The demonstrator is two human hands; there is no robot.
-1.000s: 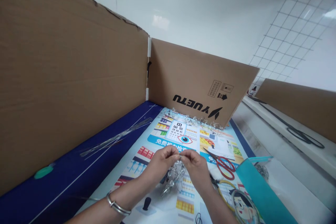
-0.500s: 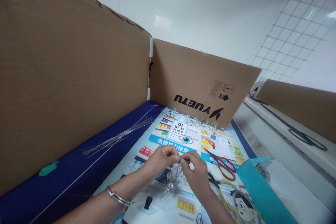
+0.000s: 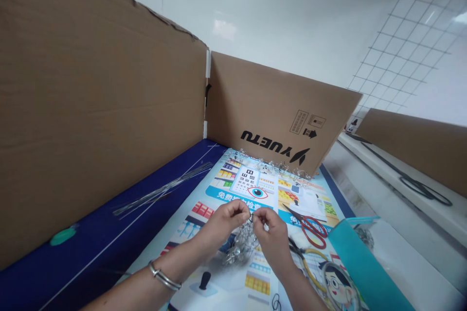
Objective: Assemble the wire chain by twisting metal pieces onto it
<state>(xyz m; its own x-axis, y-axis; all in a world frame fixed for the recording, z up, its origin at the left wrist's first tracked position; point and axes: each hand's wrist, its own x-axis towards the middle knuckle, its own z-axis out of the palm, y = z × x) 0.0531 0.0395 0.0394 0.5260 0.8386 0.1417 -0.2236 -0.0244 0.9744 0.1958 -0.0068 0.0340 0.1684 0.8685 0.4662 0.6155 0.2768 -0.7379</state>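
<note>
My left hand (image 3: 231,218) and my right hand (image 3: 268,226) meet fingertip to fingertip above the printed sheet. Both pinch the top of a tangle of thin clear and silvery wire pieces (image 3: 239,248), which hangs below and between them. The exact spot gripped is too small to make out. A silver bangle (image 3: 164,276) circles my left wrist. Red-handled scissors (image 3: 312,231) lie just right of my right hand. Nearer my right wrist is a yellow-handled tool (image 3: 310,265), partly hidden by the forearm.
Cardboard panels stand left (image 3: 102,121) and behind (image 3: 277,107). Loose wires (image 3: 164,189) lie on the blue surface, with a green blob (image 3: 62,236) nearby. Small wire pieces (image 3: 270,167) line the back panel's foot. A teal-edged box (image 3: 368,262) and a wire coil (image 3: 339,284) are at right.
My fingertips have drawn slightly apart, and the hanging wire tangle has turned and looks more bunched. The whole view has shifted a little.
</note>
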